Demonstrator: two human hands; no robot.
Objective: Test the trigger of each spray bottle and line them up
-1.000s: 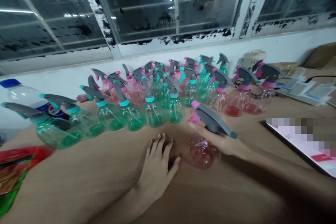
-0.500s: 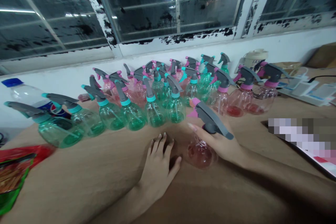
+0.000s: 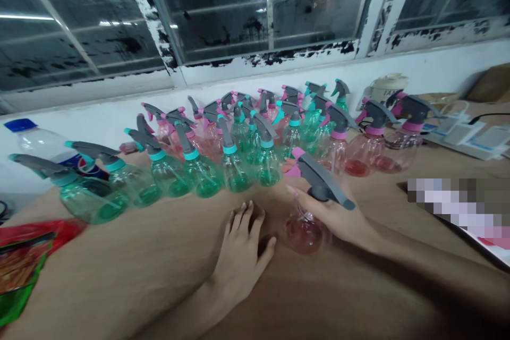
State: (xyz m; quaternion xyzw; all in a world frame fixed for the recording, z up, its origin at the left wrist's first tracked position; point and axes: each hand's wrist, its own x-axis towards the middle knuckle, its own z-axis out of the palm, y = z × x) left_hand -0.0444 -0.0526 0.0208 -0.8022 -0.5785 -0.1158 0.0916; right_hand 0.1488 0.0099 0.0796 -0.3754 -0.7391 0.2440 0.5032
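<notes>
- The table (image 3: 139, 271) is carrying a tight crowd of spray bottles (image 3: 205, 175) across mid-frame; a careless arm sweep could be toppling several, since they are standing so close together.
- The right hand (image 3: 338, 220), right of centre, is gripping the pink bottle (image 3: 305, 231) around its neck; if that hold were loosening, the smooth plastic could be slipping.
- The left hand (image 3: 241, 255), lower centre, is lying open and flat, fingers spread, holding nothing; being near the pink bottle, it could be getting bumped.
- The pink bottle is sitting right of centre, near the closest green bottle (image 3: 268, 167); a forward push could be knocking that one.
- The trigger (image 3: 294, 171) is facing the crowd; an accidental squeeze could be spraying it.
- The tablet (image 3: 494, 247) is running off the right edge, and pixelation is covering most of its screen.
- Rear bottles are hiding behind front ones, making them hard to count.
- The right fingers are mostly disappearing behind the neck; whether they are pressing the trigger, one cannot tell.
- Blur is leaving the pink bottle's base contact with the table unclear.
</notes>
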